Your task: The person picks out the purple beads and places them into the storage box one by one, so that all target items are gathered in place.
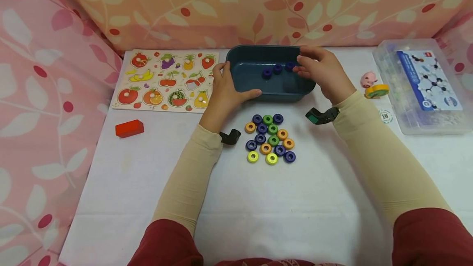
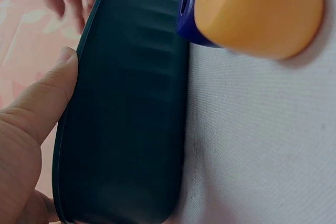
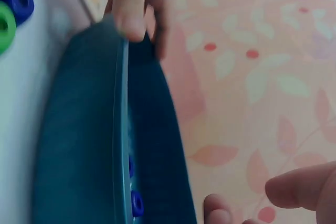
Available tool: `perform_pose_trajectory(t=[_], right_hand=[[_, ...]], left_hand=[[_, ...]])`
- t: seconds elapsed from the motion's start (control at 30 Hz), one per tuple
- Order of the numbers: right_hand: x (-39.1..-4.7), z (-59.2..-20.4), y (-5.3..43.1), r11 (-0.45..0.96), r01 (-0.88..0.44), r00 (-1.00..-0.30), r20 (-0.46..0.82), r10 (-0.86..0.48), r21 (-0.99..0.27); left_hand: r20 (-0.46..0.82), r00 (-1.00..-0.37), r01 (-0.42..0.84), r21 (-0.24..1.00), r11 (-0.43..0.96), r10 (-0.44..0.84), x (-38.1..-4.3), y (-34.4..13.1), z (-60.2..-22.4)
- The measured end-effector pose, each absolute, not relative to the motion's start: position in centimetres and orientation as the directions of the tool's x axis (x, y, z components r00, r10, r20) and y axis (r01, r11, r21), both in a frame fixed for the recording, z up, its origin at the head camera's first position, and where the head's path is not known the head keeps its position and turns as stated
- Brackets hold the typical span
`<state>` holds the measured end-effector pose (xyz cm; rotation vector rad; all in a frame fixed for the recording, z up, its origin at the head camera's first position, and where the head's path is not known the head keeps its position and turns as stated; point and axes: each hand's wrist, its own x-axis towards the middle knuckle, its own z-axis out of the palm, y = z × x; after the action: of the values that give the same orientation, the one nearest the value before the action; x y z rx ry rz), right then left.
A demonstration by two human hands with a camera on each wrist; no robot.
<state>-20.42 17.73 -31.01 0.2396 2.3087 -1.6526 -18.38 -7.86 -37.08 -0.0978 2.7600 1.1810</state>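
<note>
A dark teal plastic tub (image 1: 273, 97) stands at the back of the table, with three dark blue rings (image 1: 277, 69) on its floor. My left hand (image 1: 226, 97) holds the tub's left front corner, its thumb on the front rim and its fingers at the left end. Over the tub's right end is my right hand (image 1: 325, 69), fingers loosely bent and apart from the thumb, with nothing seen between them. In front of the tub lies a loose cluster of blue, green, orange and yellow rings (image 1: 272, 141). An orange ring (image 2: 262, 14) looms close in the left wrist view.
A wooden fruit puzzle board (image 1: 148, 89) lies left of the tub, with a red block (image 1: 129, 128) before it. On the right are a pink pig figure (image 1: 368, 79), a yellow-green toy piece (image 1: 377, 91) and a clear plastic case (image 1: 406, 124). Patterned cloth (image 1: 240, 11) hangs behind.
</note>
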Motion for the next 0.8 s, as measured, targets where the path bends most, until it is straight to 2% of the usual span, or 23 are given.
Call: perform_pose_trajectory(t=[0.27,0.4,0.6,0.7,0.8], right_hand=[[-15.9,-30.7,18.1,0.288,0.231,-0.959,-0.268,-0.094,-0.929],[-13.6,-31.8,17.9,0.393,0.180,-0.959,-0.250,-0.133,-0.902],[-11.4,-35.0,17.5,0.632,0.039,-0.949,-0.226,-0.219,-0.774],[-11.1,-36.5,17.4,0.677,-0.046,-0.942,-0.194,-0.275,-0.735],[-11.3,-37.5,17.1,0.686,-0.073,-0.929,-0.201,-0.311,-0.724]], left_hand=[[-0.150,-0.989,-0.112,0.716,0.689,-0.005,-18.4,-7.9,-37.0],[-0.148,-0.989,-0.111,0.718,0.687,-0.005,-18.4,-7.9,-37.0],[-0.145,-0.989,-0.107,0.715,0.691,-0.003,-18.4,-7.8,-37.1],[-0.143,-0.990,-0.105,0.714,0.692,-0.002,-18.4,-7.8,-37.2],[-0.146,-0.989,-0.108,0.713,0.693,-0.004,-18.4,-7.9,-37.1]])
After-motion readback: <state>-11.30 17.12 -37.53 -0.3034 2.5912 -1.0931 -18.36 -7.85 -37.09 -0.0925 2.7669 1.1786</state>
